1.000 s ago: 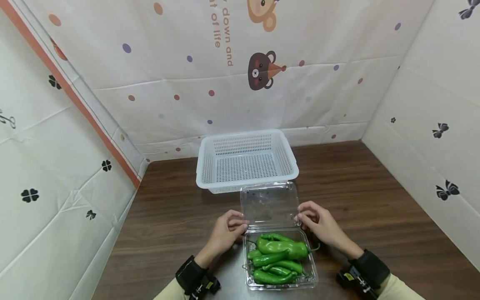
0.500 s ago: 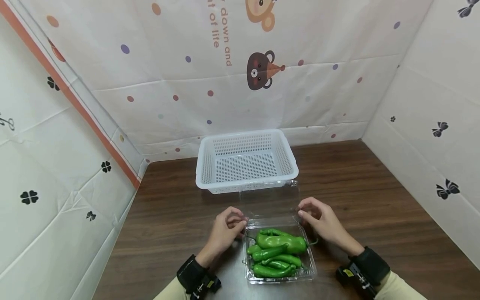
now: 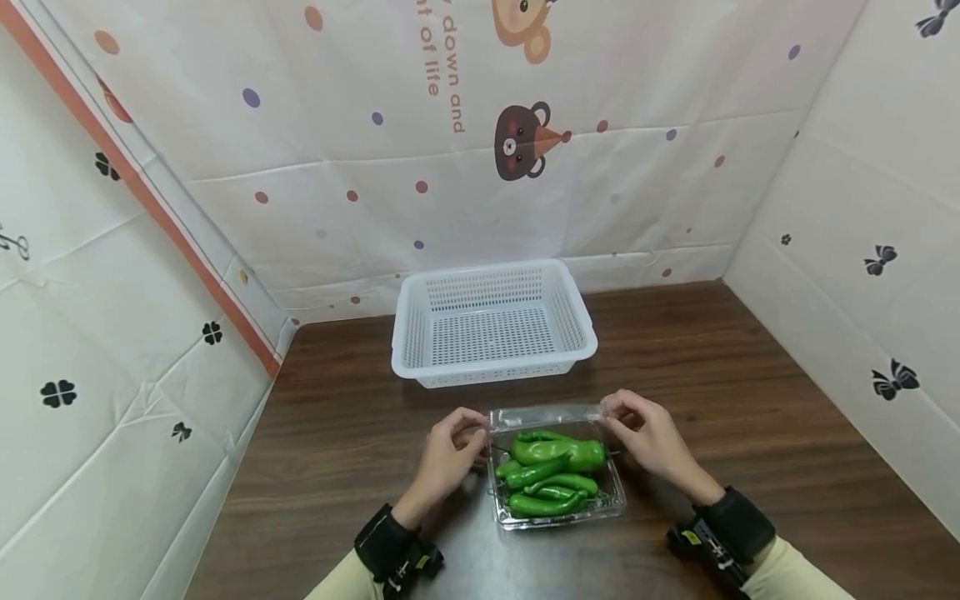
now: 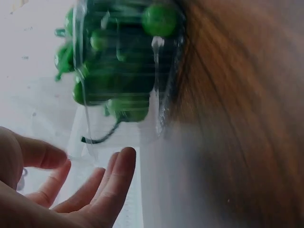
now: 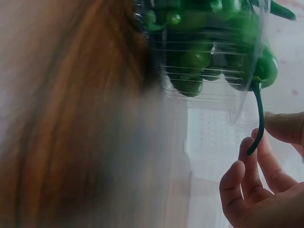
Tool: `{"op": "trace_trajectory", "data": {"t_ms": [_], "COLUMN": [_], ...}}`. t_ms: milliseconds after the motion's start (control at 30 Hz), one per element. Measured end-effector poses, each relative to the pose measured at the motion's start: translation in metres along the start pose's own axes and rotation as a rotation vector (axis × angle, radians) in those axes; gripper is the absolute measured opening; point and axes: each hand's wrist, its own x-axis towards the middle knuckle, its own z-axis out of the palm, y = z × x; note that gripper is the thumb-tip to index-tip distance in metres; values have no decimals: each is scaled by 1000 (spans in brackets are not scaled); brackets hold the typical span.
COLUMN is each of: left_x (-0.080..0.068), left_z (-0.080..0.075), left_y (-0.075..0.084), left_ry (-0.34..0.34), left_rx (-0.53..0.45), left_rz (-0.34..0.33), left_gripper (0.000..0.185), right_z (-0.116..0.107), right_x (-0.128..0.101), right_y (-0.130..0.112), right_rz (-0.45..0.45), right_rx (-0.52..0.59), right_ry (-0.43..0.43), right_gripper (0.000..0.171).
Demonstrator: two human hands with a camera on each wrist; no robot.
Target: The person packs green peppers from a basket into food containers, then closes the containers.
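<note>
One white perforated basket (image 3: 493, 323). One clear plastic clamshell box (image 3: 556, 471). About six green peppers (image 3: 558, 472) inside; exact count unclear. Two hands: left hand (image 3: 447, 460), right hand (image 3: 651, 440).

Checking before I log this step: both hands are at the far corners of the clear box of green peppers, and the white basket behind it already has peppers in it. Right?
Not quite. The white basket holds nothing, as the head view shows. The rest stands: left hand and right hand are at the far corners of the clear box of green peppers.
</note>
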Motion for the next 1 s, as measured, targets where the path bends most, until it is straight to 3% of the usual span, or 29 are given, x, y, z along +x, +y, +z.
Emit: {"op": "trace_trajectory", "data": {"t_ms": [200,333,433,600,800,867,1000], "left_x": [-26,-47,-60,-73,-79,-79,-80], "left_z": [6,10,12,15,17,18,18], "left_y": [5,13,16,12,2,0,-2], "left_ry": [41,17,-17,-68,-81,-100,-170], "left_rx": [62,84,100,187,208,160,2], "left_rz": [-5,-27,-7,41,10,2,-60], "left_gripper": [33,42,44,51,59,61,69], "right_z": [-2,-8,-13,-15,-7,-7,-9], "right_x": [-8,-13,-23,-45,-65,-68,-72], "right_y": [1,-4,-13,-31,-45,-47,-45], "right_rz": [-87,-113,-58,88,321,380,449], "right_rx": [-32,-89,-135,-157,-56,39,338], "right_ry": [-17,-53,-134,-302,-337,-365,-475], "right_gripper": [36,30,27,41,58,60,64]}}
